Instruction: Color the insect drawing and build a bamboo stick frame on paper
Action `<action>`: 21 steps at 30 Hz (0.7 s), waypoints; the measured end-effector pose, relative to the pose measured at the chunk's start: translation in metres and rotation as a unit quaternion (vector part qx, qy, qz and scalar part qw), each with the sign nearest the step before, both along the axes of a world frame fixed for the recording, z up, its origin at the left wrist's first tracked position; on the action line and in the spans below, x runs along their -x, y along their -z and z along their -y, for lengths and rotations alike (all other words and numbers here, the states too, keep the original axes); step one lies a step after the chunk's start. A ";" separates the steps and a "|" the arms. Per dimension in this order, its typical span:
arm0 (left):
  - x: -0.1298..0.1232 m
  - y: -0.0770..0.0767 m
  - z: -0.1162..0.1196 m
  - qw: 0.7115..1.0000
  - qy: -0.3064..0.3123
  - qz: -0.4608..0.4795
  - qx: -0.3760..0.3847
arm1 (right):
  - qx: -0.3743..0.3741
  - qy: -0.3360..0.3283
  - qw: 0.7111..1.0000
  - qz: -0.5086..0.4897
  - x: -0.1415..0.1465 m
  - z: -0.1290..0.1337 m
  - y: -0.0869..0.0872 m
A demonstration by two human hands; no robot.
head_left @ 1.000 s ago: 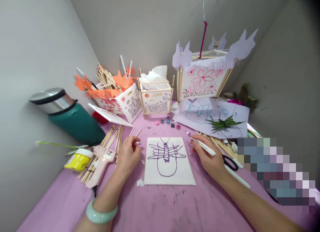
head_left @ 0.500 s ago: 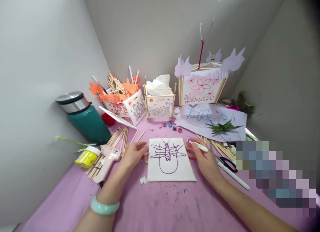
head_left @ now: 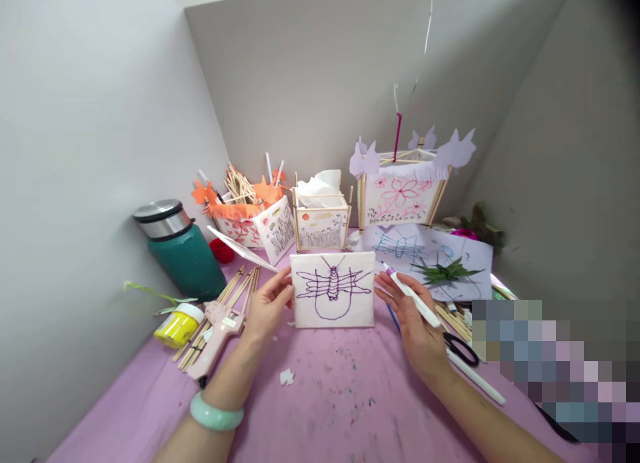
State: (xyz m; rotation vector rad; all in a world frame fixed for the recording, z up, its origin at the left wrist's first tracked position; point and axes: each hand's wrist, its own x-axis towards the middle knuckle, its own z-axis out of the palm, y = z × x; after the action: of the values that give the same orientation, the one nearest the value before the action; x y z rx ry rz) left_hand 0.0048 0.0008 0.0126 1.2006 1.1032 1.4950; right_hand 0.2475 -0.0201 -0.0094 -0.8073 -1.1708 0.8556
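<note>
Head view, and I can see the left hand (head_left: 270, 308) pinching the left edge of a flat white panel with a purple insect drawing (head_left: 334, 290), tipped up over the mauve tabletop (head_left: 320, 403), while the right hand (head_left: 423, 340) grips a slim white purple-tipped marker (head_left: 417, 304), fingertips at the panel's right edge. Left of them lies a pale pink glue gun (head_left: 219, 336); beyond the panel stands a small wood-framed white box (head_left: 323, 230).

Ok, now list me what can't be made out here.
All in the head view:
- The back of the drawn panel: turned away from the camera.
- Any print on the white marker: too small to read.
- Part of the paper sheet: covered by the green leaves.
- Whatever lies at the far right: masked by pixelated blocks.
</note>
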 end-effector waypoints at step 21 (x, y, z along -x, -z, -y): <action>0.008 0.025 -0.010 0.996 0.010 -0.085 0.023 | 0.066 -0.045 0.997 -0.007 -0.012 -0.011 0.022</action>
State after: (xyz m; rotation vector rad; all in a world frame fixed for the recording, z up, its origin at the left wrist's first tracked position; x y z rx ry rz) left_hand -0.0034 0.0105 -0.0121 1.3213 1.2292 1.3641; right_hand 0.2598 -0.0090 -0.0317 -0.8593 -1.1541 1.0205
